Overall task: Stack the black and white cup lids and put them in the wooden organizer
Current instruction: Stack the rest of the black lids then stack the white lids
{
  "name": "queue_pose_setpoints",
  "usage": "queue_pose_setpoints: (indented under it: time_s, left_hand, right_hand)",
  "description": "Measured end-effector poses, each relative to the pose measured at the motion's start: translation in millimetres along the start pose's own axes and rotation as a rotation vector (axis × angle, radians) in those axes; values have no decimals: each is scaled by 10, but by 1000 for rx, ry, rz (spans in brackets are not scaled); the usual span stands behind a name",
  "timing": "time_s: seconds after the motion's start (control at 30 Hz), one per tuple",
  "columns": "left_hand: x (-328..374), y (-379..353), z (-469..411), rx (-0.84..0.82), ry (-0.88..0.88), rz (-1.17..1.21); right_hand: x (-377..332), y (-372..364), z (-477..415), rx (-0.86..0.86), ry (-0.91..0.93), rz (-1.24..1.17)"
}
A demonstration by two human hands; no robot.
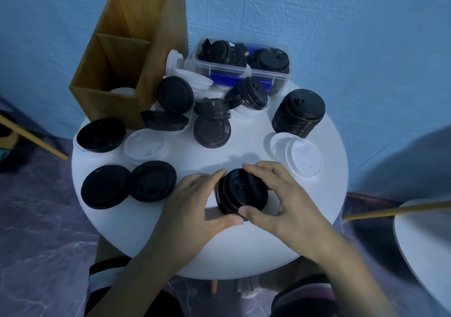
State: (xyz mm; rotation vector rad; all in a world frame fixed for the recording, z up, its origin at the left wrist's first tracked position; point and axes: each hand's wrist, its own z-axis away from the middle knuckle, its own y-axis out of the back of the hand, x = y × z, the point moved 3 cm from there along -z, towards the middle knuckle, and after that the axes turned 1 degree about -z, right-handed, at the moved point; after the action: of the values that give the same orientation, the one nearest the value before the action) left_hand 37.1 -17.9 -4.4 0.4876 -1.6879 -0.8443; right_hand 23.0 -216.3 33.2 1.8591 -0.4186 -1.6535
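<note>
A short stack of black lids [240, 191] sits near the front of the round white table [244, 243]. My left hand [192, 199] and my right hand [275, 194] grip it from either side, thumbs at its near edge. The wooden organizer [114, 101] stands at the back left, with white lids [122, 91] low in its front compartment. A taller stack of black lids [299, 112] stands at the right. Loose black lids [212, 130] and white lids [296, 154] are scattered over the table.
A clear plastic box [244, 70] holding black lids stands at the back against the blue wall. Two black lids [127, 186] lie at the front left. A second white table [424, 238] and a wooden rod [395, 210] are at the right.
</note>
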Motion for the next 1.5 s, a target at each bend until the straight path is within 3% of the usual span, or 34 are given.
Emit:
queue_pose_setpoints:
  time_s: [0.3, 1.3, 1.5]
  left_hand:
    - [16, 14, 3, 3, 10, 48]
    - [-9, 12, -28, -3, -2, 36]
    - [1, -1, -23, -1, -17, -29]
  right_hand:
    - [-120, 55, -102, -72, 31, 238]
    - [-247, 134, -213, -277, 50, 391]
    - [-237, 78, -159, -236, 57, 376]
